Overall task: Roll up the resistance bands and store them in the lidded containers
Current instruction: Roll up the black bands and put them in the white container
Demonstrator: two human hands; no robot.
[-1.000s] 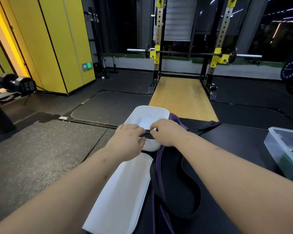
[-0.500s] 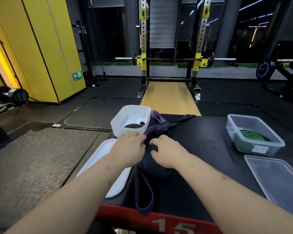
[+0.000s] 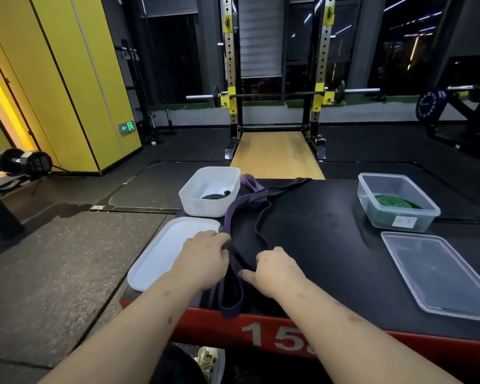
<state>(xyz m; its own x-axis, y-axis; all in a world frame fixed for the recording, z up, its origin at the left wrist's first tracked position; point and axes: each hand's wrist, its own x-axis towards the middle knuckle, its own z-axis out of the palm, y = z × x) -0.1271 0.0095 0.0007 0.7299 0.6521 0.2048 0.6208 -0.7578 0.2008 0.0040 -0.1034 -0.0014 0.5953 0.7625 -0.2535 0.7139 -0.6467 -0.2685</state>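
Observation:
A white container [image 3: 194,207] at the back left of the black platform holds a rolled black band [image 3: 215,195]. Its white lid [image 3: 161,253] lies in front of it. A loose purple band [image 3: 233,217] runs from beside the container to the platform's front edge, tangled with a loose black band [image 3: 262,234]. My left hand [image 3: 205,259] grips the purple band at its left side, fingers curled. My right hand [image 3: 275,268] pinches the black band between curled fingers and thumb. At the right, a clear container [image 3: 372,212] holds a rolled green band [image 3: 394,202].
A clear lid [image 3: 438,273] lies flat at the near right of the platform [image 3: 330,245], which has a red front edge with numbers. Beyond it stand a squat rack with a barbell [image 3: 277,94] and a wooden lifting platform. A dumbbell [image 3: 22,162] rests at the left.
My hands left the rolled black band in the white container and drew back to the loose bands near the front edge. The view has pulled back and shows the clear container and lid.

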